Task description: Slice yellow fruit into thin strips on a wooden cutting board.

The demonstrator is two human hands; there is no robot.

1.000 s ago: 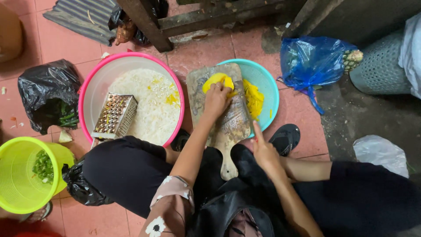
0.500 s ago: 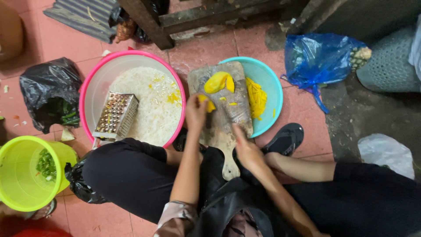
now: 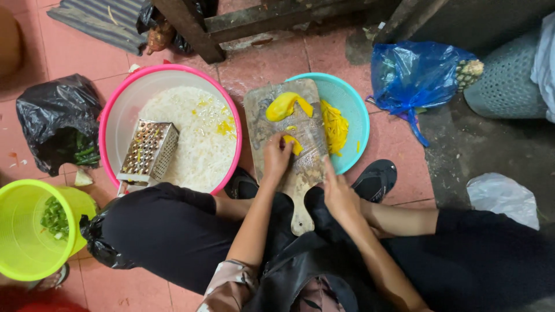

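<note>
A worn wooden cutting board (image 3: 261, 112) rests across a teal bowl (image 3: 354, 104) that holds yellow shreds (image 3: 335, 127). My left hand (image 3: 276, 155) presses a small yellow fruit piece (image 3: 293, 144) onto the middle of the board. A larger curved yellow piece (image 3: 284, 106) lies at the board's far end. My right hand (image 3: 339, 193) is closed at the board's near right edge, gripping what looks like a knife. Its blade (image 3: 312, 144) reaches toward the small piece and is hard to make out.
A pink basin (image 3: 113, 121) on the left holds white shreds and a metal box grater (image 3: 149, 151). A lime green bucket (image 3: 23, 242) with chopped greens, a black bag (image 3: 52, 110), a blue bag (image 3: 413, 75), a white bag (image 3: 500, 196) and a dark sandal (image 3: 376, 179) lie on the tiled floor.
My left hand came back from the large piece at the board's far end to a small piece at its middle. My right hand moved up to the board's edge.
</note>
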